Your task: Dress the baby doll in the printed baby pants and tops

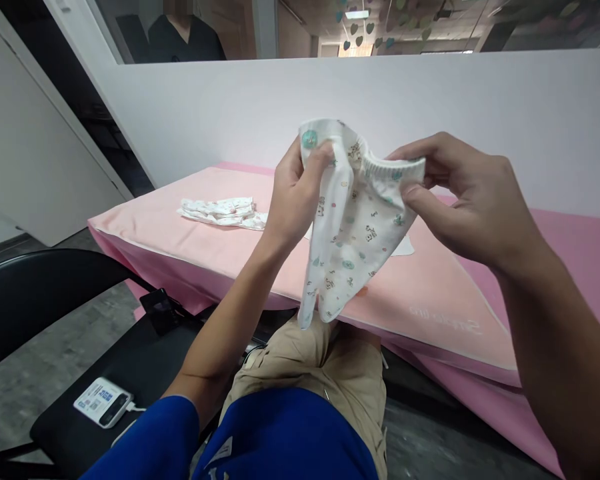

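Observation:
My left hand [300,183] and my right hand [473,200] hold up a small white baby garment [353,233] printed with green and brown figures. The left thumb presses on the front of its upper left corner, with the fingers behind. At the upper right corner my right thumb and fingers pinch the ribbed, gathered edge. Between my hands that edge sags, and the cloth narrows downward to two hanging tips above my lap. Part of another white cloth [405,247] shows behind it on the table.
A folded white printed cloth [225,212] lies on the pink-covered table [155,217]. At left, a black chair [130,353] carries a phone [159,311] and a white device with a cable [103,403]. A white wall [205,113] stands behind; a person [185,37] is beyond the glass.

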The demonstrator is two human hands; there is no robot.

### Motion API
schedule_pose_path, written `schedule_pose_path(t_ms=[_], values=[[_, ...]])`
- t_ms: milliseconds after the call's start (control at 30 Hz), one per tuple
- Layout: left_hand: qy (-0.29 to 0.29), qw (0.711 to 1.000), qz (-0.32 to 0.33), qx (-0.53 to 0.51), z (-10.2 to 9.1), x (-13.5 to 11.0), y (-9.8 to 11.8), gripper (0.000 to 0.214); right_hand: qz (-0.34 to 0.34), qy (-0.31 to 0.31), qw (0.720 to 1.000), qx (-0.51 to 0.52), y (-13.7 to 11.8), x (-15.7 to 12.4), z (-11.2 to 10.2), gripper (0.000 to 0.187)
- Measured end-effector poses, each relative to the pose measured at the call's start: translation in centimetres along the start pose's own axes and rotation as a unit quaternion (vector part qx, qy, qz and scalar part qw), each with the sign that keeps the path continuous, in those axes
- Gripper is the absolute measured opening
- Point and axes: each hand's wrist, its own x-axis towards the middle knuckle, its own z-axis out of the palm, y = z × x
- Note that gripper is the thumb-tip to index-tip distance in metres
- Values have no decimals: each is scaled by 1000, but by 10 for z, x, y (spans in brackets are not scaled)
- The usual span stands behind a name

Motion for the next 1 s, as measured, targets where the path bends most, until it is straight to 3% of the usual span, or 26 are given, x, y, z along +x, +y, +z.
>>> schedule_pose_path(t_ms=[133, 267, 333, 433, 600, 700, 800, 867, 1000], values=[[-75, 997, 14, 6, -8, 12, 4, 51, -16, -51, 998, -41, 15, -4, -20, 12], [-101, 989, 77, 76, -10, 19, 14, 53, -32, -35, 997, -56, 12, -5, -30, 21], [-113, 984, 100, 99, -7, 22, 16, 51, -47, -32, 996, -68, 6, -4, -27, 41], [-168, 978, 80, 90, -1, 28, 12, 50, -73, -69, 991, -84, -1, -3, -12, 62], [-256, 959, 91, 83, 1, 35, 9, 42, -33, -76, 996, -45, 8, -6, 12, 46], [-243, 963, 91, 74, -1, 36, 9, 40, -20, -64, 996, -58, 13, -7, 15, 26], [-212, 969, 100, 83, -1, 38, 11, 38, -18, -35, 998, -57, 8, -5, 13, 21], [-181, 975, 97, 85, 0, 39, 14, 35, -3, -5, 1000, 0, 3, -3, 11, 15], [-97, 994, 29, 41, 4, 38, 26, 27, -16, 86, 988, 125, -6, 4, 12, 14]])
